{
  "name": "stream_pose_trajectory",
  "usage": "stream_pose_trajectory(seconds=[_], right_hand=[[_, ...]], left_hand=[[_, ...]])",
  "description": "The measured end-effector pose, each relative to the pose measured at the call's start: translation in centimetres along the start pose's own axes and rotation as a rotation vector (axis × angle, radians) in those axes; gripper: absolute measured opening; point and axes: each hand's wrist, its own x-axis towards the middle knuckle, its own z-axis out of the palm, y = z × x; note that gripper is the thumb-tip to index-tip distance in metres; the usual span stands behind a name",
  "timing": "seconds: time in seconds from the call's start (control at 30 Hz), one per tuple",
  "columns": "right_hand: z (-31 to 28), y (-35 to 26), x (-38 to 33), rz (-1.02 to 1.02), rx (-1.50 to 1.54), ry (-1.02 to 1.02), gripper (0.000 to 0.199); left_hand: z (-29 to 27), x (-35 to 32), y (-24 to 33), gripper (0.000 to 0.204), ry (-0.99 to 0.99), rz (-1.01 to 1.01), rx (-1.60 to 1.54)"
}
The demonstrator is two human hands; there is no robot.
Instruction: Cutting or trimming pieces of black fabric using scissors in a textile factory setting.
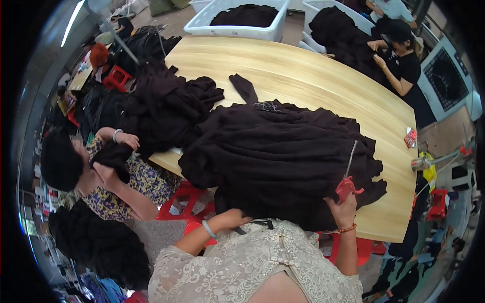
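A pile of dark brown knit garments (273, 151) lies across the wooden table in front of me, its near edge hanging over toward my lap. My right hand (344, 211) is closed around red-handled scissors (346, 188), whose long thin metal part points away from me over the cloth. At the near left edge of the pile, my left hand (230, 220) is curled against the dark fabric, with its fingertips partly hidden. Loose grey threads (268, 106) lie on top of the pile at its far side. A dark sleeve-like piece (243, 88) sticks out beyond them.
Light wood table (303, 65) spans the middle. Another dark garment heap (166, 101) covers its left end, beside a seated person (116, 171). White bins (237, 31) stand beyond the far edge. Someone at right (399, 60) handles dark cloth. Red stools (184, 199) stand beneath.
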Motion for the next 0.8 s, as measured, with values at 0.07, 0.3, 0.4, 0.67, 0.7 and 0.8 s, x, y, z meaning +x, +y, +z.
stream_pose_trajectory(seconds=[0.07, 0.3, 0.4, 0.67, 0.7, 0.8], right_hand=[[0.2, -0.3, 0.7, -0.045, 0.078, 0.128, 0.044], [-1.5, -0.9, 2.7, 0.058, 0.292, 0.223, 0.016], [-4.8, -0.9, 4.9, 0.075, 0.243, 0.29, 0.016], [-10.2, 3.9, 11.6, 0.067, 0.059, 0.629, 0.02], [-10.5, 3.6, 11.9, 0.133, -0.089, 0.573, 0.023], [-8.2, 6.2, 11.2, 0.23, -0.103, 0.451, 0.024]], left_hand=[[-2.6, -2.7, 1.0, 0.045, 0.111, 0.107, -0.084], [-7.9, -3.8, 3.3, 0.026, 0.754, 0.166, -0.984], [-9.5, -3.2, 4.4, 0.02, 0.693, 0.267, -1.415], [-14.8, -1.1, 8.2, 0.016, 0.832, 0.708, -1.057], [-15.2, -0.9, 8.5, 0.02, 0.926, 0.708, -0.925], [-15.4, -0.4, 8.0, 0.039, 1.149, 0.549, -0.656]])
